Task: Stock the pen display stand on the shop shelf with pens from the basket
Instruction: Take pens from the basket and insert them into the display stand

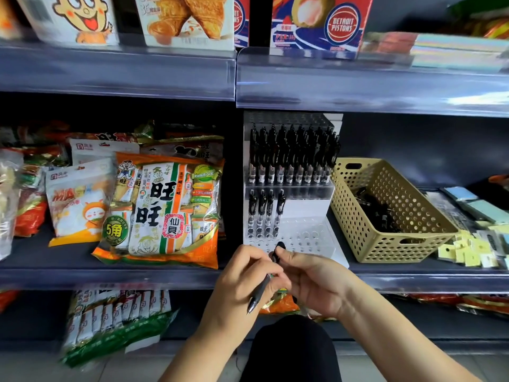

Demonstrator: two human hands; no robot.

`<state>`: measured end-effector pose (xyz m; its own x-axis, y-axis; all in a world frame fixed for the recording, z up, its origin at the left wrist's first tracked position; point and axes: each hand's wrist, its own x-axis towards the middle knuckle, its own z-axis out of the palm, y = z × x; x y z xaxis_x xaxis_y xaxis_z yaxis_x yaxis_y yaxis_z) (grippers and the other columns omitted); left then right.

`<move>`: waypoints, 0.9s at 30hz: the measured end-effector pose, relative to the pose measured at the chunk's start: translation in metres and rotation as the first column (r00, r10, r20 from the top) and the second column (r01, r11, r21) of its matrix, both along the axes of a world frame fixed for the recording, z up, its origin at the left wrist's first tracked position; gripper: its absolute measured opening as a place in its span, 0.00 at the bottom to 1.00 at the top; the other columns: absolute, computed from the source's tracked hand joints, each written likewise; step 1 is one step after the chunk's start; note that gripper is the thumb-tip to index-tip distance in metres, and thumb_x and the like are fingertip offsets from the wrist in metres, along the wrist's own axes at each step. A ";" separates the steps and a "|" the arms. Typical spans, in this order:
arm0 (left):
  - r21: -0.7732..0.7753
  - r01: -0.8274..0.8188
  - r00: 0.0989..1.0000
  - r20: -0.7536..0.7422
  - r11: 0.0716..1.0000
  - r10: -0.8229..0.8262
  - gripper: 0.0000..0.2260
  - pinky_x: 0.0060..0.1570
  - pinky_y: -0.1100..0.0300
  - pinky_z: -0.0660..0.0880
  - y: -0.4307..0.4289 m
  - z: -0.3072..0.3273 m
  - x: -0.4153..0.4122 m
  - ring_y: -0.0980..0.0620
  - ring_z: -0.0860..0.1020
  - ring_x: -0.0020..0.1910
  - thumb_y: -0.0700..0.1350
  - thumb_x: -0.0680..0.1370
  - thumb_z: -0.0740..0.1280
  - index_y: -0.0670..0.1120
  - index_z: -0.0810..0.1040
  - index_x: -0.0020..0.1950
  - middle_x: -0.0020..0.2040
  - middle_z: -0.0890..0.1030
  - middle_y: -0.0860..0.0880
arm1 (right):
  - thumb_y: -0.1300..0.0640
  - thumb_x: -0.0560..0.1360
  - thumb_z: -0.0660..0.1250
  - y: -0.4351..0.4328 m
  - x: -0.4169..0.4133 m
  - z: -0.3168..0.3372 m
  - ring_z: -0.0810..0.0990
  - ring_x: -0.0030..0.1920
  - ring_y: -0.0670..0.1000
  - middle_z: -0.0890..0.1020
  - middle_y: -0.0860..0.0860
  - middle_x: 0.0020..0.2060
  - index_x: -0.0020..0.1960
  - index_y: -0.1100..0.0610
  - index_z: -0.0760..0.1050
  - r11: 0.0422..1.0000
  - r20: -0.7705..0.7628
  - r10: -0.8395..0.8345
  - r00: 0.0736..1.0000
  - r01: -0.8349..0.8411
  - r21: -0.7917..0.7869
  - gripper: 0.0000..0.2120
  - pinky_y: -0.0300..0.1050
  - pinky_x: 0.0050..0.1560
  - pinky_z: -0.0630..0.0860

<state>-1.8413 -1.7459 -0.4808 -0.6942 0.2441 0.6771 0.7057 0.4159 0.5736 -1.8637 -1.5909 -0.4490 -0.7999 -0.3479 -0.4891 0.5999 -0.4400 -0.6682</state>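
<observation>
- Black pen [259,293] is out in front of the pen display stand [309,206], just below its front edge. It slants with the writing tip down and away from the stand.
- My left hand [245,274] has its fingers curled round the barrel. My right hand [314,279] pinches the clicker end between thumb and forefinger. Both hands are on the one pen and hold nothing else.
- Stand status: the back tier [292,155] is packed with pens. The front tier has four pens [264,213] at its left end, and the holes [305,235] to their right are bare. I'd judge the job a bit past halfway.
- Tan basket [394,244] sits just right of the stand; I can't tell if they touch. A dark heap of spare pens [377,213] lies in its bottom.
- Step in hand, my read: orient this pen and seat it in the next free hole, right of the fourth pen.
- To do it well: turn it upright, tip down like its neighbours, clip facing front to match. Let one hand take the top end so the other clears the stand.
- Come straight down over the hole. A slanted entry could knock the neighbour or skid on the clear plate.
- Push until it stands on its own, then let go.
- Left of the stand, snack bags [165,205] lean close, so keep the elbow off them.
</observation>
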 end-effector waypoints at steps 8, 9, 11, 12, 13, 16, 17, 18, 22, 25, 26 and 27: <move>-0.258 -0.243 0.950 0.132 0.935 0.284 0.26 0.61 0.72 0.61 -0.006 -0.012 -0.016 0.61 0.68 0.61 0.48 0.74 0.69 0.51 0.65 0.71 0.63 0.67 0.56 | 0.64 0.71 0.67 0.035 -0.032 0.049 0.81 0.36 0.49 0.79 0.55 0.36 0.41 0.64 0.73 0.895 -0.356 -0.322 0.877 0.404 0.187 0.05 0.37 0.38 0.80; -0.295 -0.273 0.935 0.144 0.915 0.325 0.25 0.61 0.70 0.61 -0.009 -0.016 -0.018 0.58 0.69 0.62 0.48 0.75 0.69 0.49 0.67 0.71 0.63 0.69 0.55 | 0.64 0.72 0.68 0.039 -0.039 0.052 0.81 0.38 0.50 0.80 0.56 0.37 0.41 0.64 0.74 0.833 -0.439 -0.368 0.820 0.501 0.237 0.04 0.37 0.40 0.80; -0.367 -0.297 0.909 0.172 0.882 0.379 0.22 0.63 0.67 0.62 -0.011 -0.020 -0.022 0.54 0.70 0.64 0.48 0.76 0.67 0.46 0.70 0.70 0.64 0.71 0.52 | 0.63 0.71 0.71 0.042 -0.052 0.054 0.83 0.41 0.54 0.82 0.58 0.40 0.41 0.63 0.76 0.673 -0.615 -0.378 0.692 0.662 0.331 0.04 0.41 0.44 0.81; -0.395 -0.297 0.903 0.181 0.869 0.391 0.21 0.64 0.65 0.62 -0.011 -0.021 -0.025 0.53 0.70 0.64 0.47 0.77 0.66 0.45 0.71 0.70 0.64 0.72 0.51 | 0.61 0.71 0.72 0.042 -0.058 0.054 0.84 0.42 0.55 0.83 0.58 0.40 0.42 0.61 0.78 0.585 -0.696 -0.324 0.641 0.714 0.385 0.05 0.44 0.46 0.81; -0.415 -0.295 0.899 0.185 0.861 0.398 0.21 0.65 0.64 0.64 -0.010 -0.020 -0.028 0.52 0.70 0.64 0.47 0.77 0.66 0.44 0.71 0.69 0.64 0.72 0.50 | 0.60 0.70 0.73 0.041 -0.064 0.052 0.84 0.41 0.55 0.83 0.56 0.38 0.42 0.60 0.79 0.502 -0.754 -0.247 0.609 0.746 0.438 0.05 0.47 0.47 0.81; -0.446 -0.284 0.891 0.206 0.849 0.406 0.18 0.61 0.63 0.68 -0.009 -0.019 -0.035 0.52 0.72 0.62 0.48 0.79 0.63 0.45 0.72 0.68 0.64 0.72 0.50 | 0.58 0.70 0.73 0.034 -0.075 0.048 0.83 0.39 0.54 0.83 0.51 0.33 0.40 0.56 0.80 0.362 -0.809 -0.055 0.586 0.766 0.531 0.04 0.48 0.45 0.81; -0.443 -0.281 0.889 0.214 0.851 0.405 0.18 0.58 0.63 0.70 -0.009 -0.019 -0.037 0.53 0.72 0.61 0.49 0.80 0.62 0.46 0.73 0.68 0.63 0.72 0.50 | 0.57 0.70 0.73 0.030 -0.077 0.047 0.83 0.38 0.54 0.82 0.51 0.33 0.40 0.57 0.80 0.340 -0.807 -0.012 0.590 0.762 0.552 0.04 0.46 0.44 0.80; -0.434 -0.282 0.887 0.222 0.855 0.405 0.17 0.54 0.64 0.71 -0.011 -0.019 -0.039 0.53 0.73 0.59 0.50 0.80 0.62 0.47 0.73 0.67 0.62 0.73 0.51 | 0.57 0.71 0.73 0.026 -0.079 0.046 0.82 0.37 0.54 0.82 0.52 0.33 0.40 0.59 0.80 0.329 -0.801 0.020 0.598 0.753 0.570 0.05 0.45 0.43 0.80; -0.371 -0.292 0.878 0.261 0.882 0.401 0.14 0.46 0.68 0.67 -0.014 -0.021 -0.046 0.53 0.76 0.55 0.48 0.79 0.64 0.47 0.77 0.63 0.58 0.77 0.51 | 0.56 0.72 0.72 0.017 -0.085 0.039 0.75 0.29 0.48 0.79 0.49 0.29 0.36 0.59 0.79 0.273 -0.777 0.172 0.606 0.728 0.629 0.08 0.38 0.32 0.74; -0.339 -0.305 0.876 0.266 0.890 0.402 0.11 0.44 0.67 0.66 -0.015 -0.023 -0.048 0.51 0.78 0.51 0.45 0.77 0.67 0.45 0.80 0.58 0.53 0.79 0.49 | 0.58 0.71 0.72 0.016 -0.086 0.034 0.71 0.24 0.44 0.76 0.45 0.25 0.32 0.55 0.76 0.250 -0.749 0.244 0.617 0.706 0.663 0.11 0.33 0.26 0.70; -0.337 -0.305 0.876 0.267 0.891 0.401 0.10 0.43 0.66 0.66 -0.015 -0.025 -0.049 0.51 0.78 0.49 0.44 0.77 0.67 0.44 0.81 0.57 0.52 0.80 0.49 | 0.58 0.71 0.72 0.015 -0.087 0.032 0.70 0.23 0.43 0.75 0.44 0.24 0.30 0.53 0.75 0.240 -0.733 0.263 0.627 0.693 0.679 0.12 0.31 0.24 0.68; -0.336 -0.305 0.876 0.267 0.891 0.401 0.09 0.43 0.65 0.67 -0.015 -0.026 -0.049 0.50 0.78 0.48 0.43 0.77 0.68 0.44 0.81 0.56 0.51 0.80 0.49 | 0.58 0.71 0.72 0.015 -0.088 0.029 0.70 0.22 0.43 0.75 0.44 0.24 0.30 0.54 0.75 0.221 -0.707 0.290 0.645 0.674 0.705 0.12 0.32 0.24 0.68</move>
